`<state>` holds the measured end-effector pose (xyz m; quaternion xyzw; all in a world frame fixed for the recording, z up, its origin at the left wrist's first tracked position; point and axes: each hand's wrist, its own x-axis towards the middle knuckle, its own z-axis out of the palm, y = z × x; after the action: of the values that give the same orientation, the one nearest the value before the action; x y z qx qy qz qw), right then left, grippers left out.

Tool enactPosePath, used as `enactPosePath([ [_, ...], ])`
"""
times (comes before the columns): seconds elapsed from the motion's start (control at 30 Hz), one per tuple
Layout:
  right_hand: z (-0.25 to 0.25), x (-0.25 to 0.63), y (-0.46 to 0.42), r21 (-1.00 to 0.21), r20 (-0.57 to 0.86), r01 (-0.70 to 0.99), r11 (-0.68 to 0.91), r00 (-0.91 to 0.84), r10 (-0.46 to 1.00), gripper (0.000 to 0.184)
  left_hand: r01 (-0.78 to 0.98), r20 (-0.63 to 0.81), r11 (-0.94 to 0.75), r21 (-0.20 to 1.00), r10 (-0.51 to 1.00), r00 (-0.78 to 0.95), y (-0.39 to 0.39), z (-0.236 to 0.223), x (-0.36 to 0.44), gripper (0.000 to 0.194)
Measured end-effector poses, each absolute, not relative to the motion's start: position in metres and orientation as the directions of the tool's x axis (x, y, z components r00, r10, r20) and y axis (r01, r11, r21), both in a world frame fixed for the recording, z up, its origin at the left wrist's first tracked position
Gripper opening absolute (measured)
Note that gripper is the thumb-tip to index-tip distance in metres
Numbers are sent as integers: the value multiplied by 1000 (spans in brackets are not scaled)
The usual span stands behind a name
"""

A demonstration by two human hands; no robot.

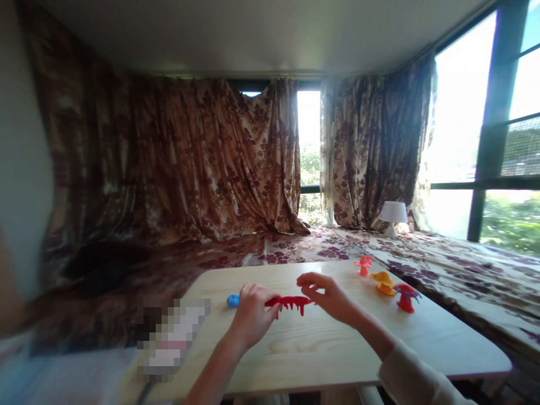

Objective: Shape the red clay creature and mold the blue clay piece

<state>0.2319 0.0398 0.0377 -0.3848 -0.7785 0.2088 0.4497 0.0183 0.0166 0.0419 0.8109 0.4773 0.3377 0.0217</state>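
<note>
A red strip of what looks like modelling clay (293, 301), with uneven drips hanging from its lower edge, stretches between my hands above the table. My left hand (255, 306) grips its left end between thumb and fingers. Close to its right end is my right hand (323, 292), with thumb and fingers bent and apart; whether it touches the strip I cannot tell. Just left of my left hand lies a blue lump (233, 301), partly covered by the fingers.
The pale wooden table (312, 343) bears three small figures at its right side: coral (363, 265), yellow-orange (383, 283) and red with blue strands (406, 298). A blurred-out flat object (172, 340) lies at the left. Beyond stand a white lamp (394, 214) and flowered curtains (211, 157).
</note>
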Motion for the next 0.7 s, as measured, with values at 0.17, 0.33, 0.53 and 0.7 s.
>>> enactPosePath([
  [0.17,26,261,41,-712,487,442,546,-248,837,30,776,514,-494,392,817,261,22,33,16,22],
  [0.33,4,256,44,-695,452,501,516,-254,855,21,802,496,-477,361,826,268,25,27,23,23],
  [0.53,-12,251,49,-605,436,619,501,-269,859,21,831,453,-510,223,809,375,23,22,29,29],
  [0.7,-19,249,46,-537,429,684,493,-281,858,23,835,397,-533,135,802,447,26,19,32,27],
])
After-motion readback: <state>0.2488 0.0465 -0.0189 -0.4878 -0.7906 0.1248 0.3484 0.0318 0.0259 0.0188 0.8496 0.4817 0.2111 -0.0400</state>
